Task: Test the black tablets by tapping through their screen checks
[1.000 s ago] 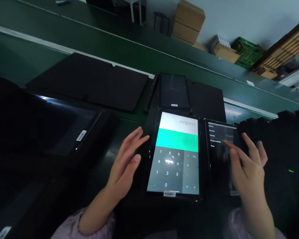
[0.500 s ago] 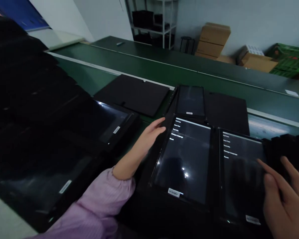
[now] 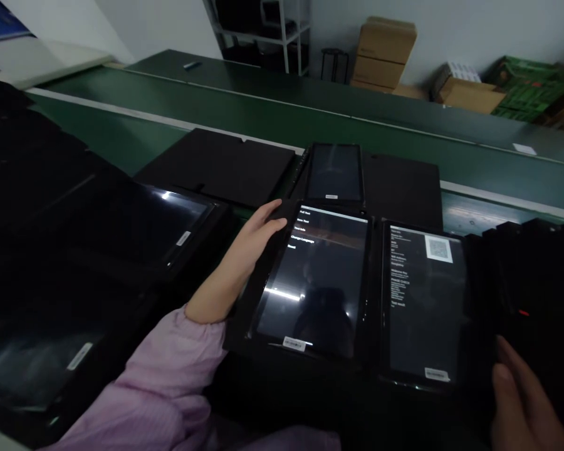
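Note:
My left hand (image 3: 249,254), fingers stretched out and thumb apart, lies along the upper left edge of the black tray around the middle tablet (image 3: 322,288). That tablet's lit screen shows a short menu, with a barcode label at its lower edge. Beside it to the right, another tablet (image 3: 425,326) displays lines of text and a QR code (image 3: 438,248). My right hand (image 3: 521,401) is low at the right, near that tablet's right side, thumb and fingers extended with nothing visible in them; its lower part is cut off by the frame.
A dark-screened tablet (image 3: 336,172) lies behind the middle one. Black flat trays (image 3: 220,166) sit on the green bench (image 3: 263,106). More tablets (image 3: 183,216) and a black stack (image 3: 28,144) are at the left; black stacked pieces (image 3: 540,269) stand right. Cartons (image 3: 383,53) are by the wall.
The right tablet's screen has switched from a menu to text with a QR code. My right hand has drawn back from that screen toward the lower right. The view has shifted.

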